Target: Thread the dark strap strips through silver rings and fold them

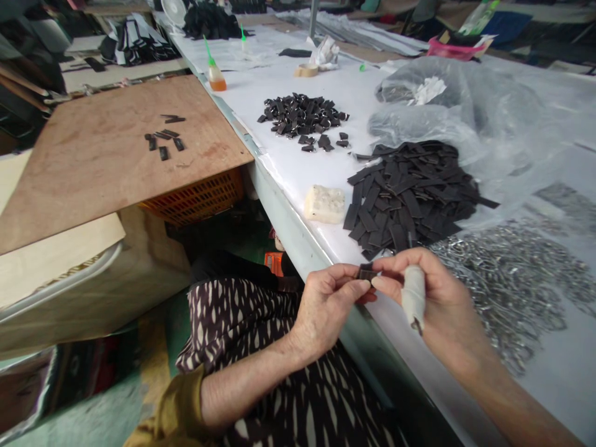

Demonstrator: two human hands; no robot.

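The bare left hand (328, 307) and right hand (433, 298), one finger wrapped in a white cloth bandage (414, 296), have their fingers pinched on a small black fabric strip (367, 272) just over the near edge of the white table (298, 167). A heap of matching long black strips (405, 198) and a spread of silver metal clips (512, 285) lie close, seemingly for easy reach; farther along sits a smaller pile of black pieces (302, 115).

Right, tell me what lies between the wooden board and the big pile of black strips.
In the head view, a lumpy white block sits on the white table, between the wooden board and the pile of black strips.
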